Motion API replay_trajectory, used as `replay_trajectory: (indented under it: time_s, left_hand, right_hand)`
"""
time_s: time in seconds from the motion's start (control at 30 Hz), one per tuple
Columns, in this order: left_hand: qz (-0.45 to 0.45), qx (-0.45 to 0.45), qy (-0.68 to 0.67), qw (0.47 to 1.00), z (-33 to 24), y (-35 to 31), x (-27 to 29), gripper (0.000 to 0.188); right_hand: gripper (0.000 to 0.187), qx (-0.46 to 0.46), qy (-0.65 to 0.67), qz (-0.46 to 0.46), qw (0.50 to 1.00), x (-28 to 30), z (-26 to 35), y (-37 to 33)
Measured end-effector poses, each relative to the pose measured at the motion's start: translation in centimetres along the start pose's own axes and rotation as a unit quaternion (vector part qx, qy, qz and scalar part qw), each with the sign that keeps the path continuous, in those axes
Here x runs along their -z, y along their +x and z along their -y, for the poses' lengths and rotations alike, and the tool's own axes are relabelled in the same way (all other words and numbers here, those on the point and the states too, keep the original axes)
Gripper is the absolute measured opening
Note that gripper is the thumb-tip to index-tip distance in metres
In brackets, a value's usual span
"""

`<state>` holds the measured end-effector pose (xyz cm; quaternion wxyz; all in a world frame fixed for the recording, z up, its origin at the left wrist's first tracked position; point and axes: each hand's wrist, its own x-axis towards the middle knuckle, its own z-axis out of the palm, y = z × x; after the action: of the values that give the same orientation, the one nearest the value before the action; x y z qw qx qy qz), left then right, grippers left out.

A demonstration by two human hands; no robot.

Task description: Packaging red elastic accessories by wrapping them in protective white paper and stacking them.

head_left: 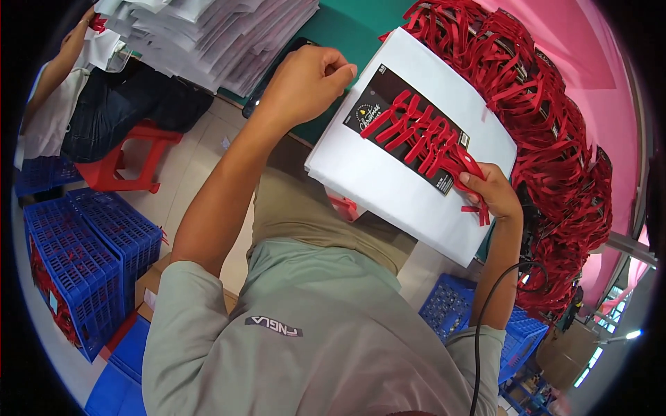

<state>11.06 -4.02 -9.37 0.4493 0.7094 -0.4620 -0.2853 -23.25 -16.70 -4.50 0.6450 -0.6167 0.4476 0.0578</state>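
Note:
A black card [373, 89] with several red ribbon bows [416, 132] tied across it lies slantwise on a stack of white sheets [416, 197]. My right hand [494, 191] grips the card's near right end, thumb on top, with loose red ribbon tails hanging beside the fingers. Beyond the stack's left edge, my left hand [309, 80] is raised with its fingers curled together. Whatever might be between those fingertips is hidden.
A large heap of red-ribboned cards [548, 132] curves along the right. Tall piles of white sheets [201, 35] stand on the green table [347, 24] at the far left. Blue crates [76, 249] and a red stool [132, 156] with a seated person are left; a black cable [477, 347] crosses my right arm.

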Motion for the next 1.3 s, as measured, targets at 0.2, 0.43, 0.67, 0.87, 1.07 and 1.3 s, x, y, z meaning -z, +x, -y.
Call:
replay_trajectory:
  time_s: [0.2,0.43,0.67,0.87,1.07,1.3]
  left_hand:
    - [0.077,0.017,0.079,0.994,-1.2,-0.6,-0.4,0.030]
    - [0.085,0.009,0.068,0.994,-0.8,-0.2,-0.8,0.027]
    - [0.103,-0.012,0.045,0.994,1.4,1.0,-1.7,0.026]
    - [0.120,-0.025,-0.003,0.992,1.4,0.7,-1.0,0.024]
    - [0.134,0.004,-0.007,0.991,1.3,1.1,-0.8,0.020]
    - [0.128,0.005,0.012,0.992,1.0,0.7,-0.6,0.018]
  right_hand:
    - [0.023,0.007,-0.018,0.004,1.000,0.3,-0.4,0.2]
    - [0.024,0.022,-0.029,0.004,0.999,0.4,-0.6,0.3]
    - [0.023,0.022,-0.044,-0.006,0.999,0.9,-0.8,-0.4]
    - [0.023,-0.008,-0.057,-0.030,0.998,2.2,-1.8,-1.4]
    - [0.023,-0.010,-0.174,-0.107,0.979,4.3,-3.0,-3.6]
    - [0.021,0.133,-0.427,-0.405,0.797,1.6,-2.8,-4.9]
